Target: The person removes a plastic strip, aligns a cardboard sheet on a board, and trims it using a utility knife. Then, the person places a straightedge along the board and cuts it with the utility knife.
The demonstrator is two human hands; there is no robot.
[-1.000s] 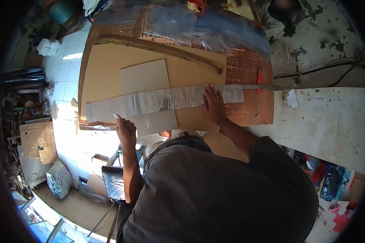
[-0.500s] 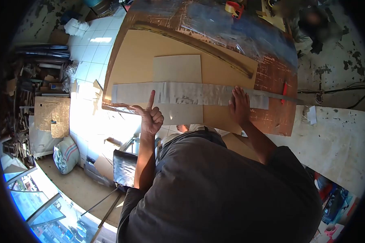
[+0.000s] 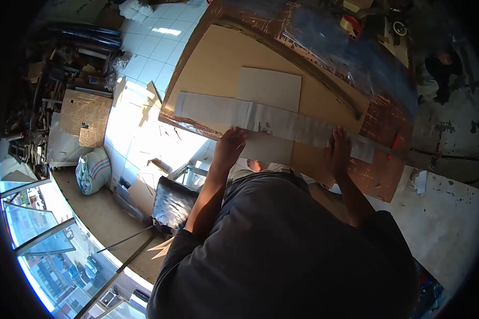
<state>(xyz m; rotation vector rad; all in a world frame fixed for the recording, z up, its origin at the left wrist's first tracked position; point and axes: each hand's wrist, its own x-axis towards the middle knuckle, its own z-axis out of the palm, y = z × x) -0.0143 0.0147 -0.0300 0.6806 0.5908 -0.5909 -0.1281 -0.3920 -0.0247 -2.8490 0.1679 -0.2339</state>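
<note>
A long grey strip [image 3: 282, 119] lies across brown cardboard [image 3: 213, 64] and a paler board piece [image 3: 271, 85] on the worktable. My left hand [image 3: 229, 149] is at the strip's near edge, left of the middle, with its fingers curled together. Whether they grip that edge I cannot make out. Toward the strip's right end rests my right hand [image 3: 339, 151], open, its fingers stretched over the surface. A thin grey bar [image 3: 404, 153] runs out beyond that end. Close by is a slim red tool [image 3: 395, 142].
A long dark bar [image 3: 298, 64] lies slanted across the cardboard's far side. Clear plastic sheeting [image 3: 351, 58] and a red tape dispenser [image 3: 350, 25] are at the back. A black cushioned seat [image 3: 173, 204] and a white sack [image 3: 93, 171] stand to the left.
My left hand has drawn in its pointing index finger and come to the strip's near edge. My right hand stays on the strip. The whole view has turned and shifted.
</note>
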